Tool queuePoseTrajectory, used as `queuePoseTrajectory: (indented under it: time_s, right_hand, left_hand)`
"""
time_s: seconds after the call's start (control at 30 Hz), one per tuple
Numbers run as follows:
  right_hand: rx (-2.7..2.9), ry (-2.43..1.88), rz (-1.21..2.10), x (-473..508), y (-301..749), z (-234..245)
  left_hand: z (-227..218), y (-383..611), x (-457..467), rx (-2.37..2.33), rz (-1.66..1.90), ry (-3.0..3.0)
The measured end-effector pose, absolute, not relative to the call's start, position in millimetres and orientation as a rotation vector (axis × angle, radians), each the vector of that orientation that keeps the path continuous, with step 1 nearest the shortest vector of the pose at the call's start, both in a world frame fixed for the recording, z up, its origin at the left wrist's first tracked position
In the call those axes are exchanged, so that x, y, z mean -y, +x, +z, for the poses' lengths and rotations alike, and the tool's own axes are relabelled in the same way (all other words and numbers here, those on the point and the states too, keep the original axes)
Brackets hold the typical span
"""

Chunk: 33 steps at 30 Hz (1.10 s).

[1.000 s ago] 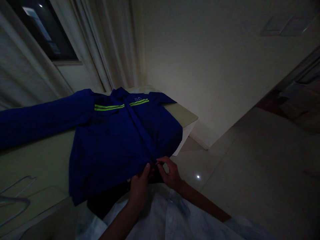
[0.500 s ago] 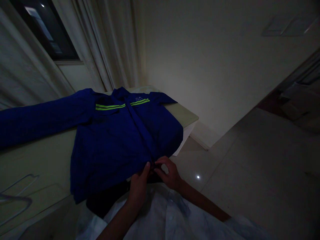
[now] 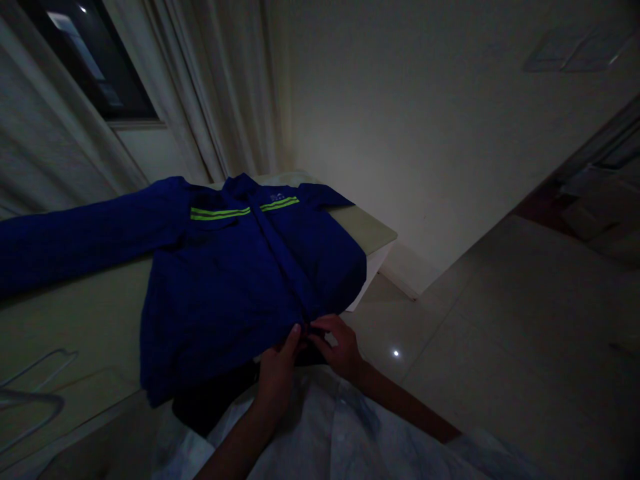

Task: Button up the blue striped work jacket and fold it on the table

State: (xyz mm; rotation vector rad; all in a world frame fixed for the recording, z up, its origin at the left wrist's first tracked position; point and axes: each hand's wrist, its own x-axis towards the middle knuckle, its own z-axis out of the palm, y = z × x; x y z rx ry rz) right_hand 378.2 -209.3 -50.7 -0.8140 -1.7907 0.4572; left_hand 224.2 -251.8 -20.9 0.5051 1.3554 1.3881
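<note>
A blue jacket [image 3: 215, 280] with yellow-green stripes across its chest lies front up on a table [image 3: 100, 333], its collar at the far side. One sleeve stretches out to the left; the other bends over toward the right edge. At the bottom of the front opening, my left hand [image 3: 280, 363] grips the hem, thumb on top. Close beside it on the right, my right hand [image 3: 340, 347] pinches the other side of the opening's lower end with thumb and forefinger. The dim light hides the detail between the fingertips.
White hangers [image 3: 35, 397] lie on the table at the lower left. Curtains [image 3: 220, 87] and a window [image 3: 95, 60] are behind. A pale wall [image 3: 400, 133] rises beyond the table's right corner, and tiled floor [image 3: 475, 353] extends to the right.
Almost nothing differs. My right hand's fingers have shifted very slightly at the jacket's hem; the jacket and my left hand stay in place.
</note>
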Motion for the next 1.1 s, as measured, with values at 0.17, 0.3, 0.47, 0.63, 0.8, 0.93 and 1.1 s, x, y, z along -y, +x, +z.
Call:
queuePoseTrajectory:
  time_s: [0.17, 0.3, 0.47, 0.63, 0.8, 0.93, 1.1]
  right_hand:
    - [1.805, -0.816, 0.411, 209.8, 379.5, -50.6]
    - [1.865, -0.752, 0.377, 210.0, 379.2, -43.9]
    - [1.881, -0.728, 0.312, 210.3, 378.6, -42.4]
    - [1.9, -0.744, 0.319, 210.7, 377.2, -44.0]
    - [1.887, -0.727, 0.309, 211.4, 375.6, -44.2]
    - [1.884, -0.707, 0.29, 212.0, 375.0, -41.6]
    - [1.876, -0.728, 0.269, 212.5, 372.7, -38.2]
  left_hand:
    - [-23.0, 223.2, 253.6, -1.461, 1.374, 0.543]
    - [-26.5, 221.9, 253.8, -1.521, 1.359, 0.559]
    - [-28.4, 221.5, 253.0, -1.507, 1.368, 0.532]
    - [-19.8, 223.4, 252.2, -1.548, 1.439, 0.543]
    - [-13.4, 224.1, 252.7, -1.594, 1.417, 0.543]
    - [-15.3, 221.9, 252.6, -1.596, 1.361, 0.547]
    - [-17.4, 220.4, 254.1, -1.616, 1.223, 0.6]
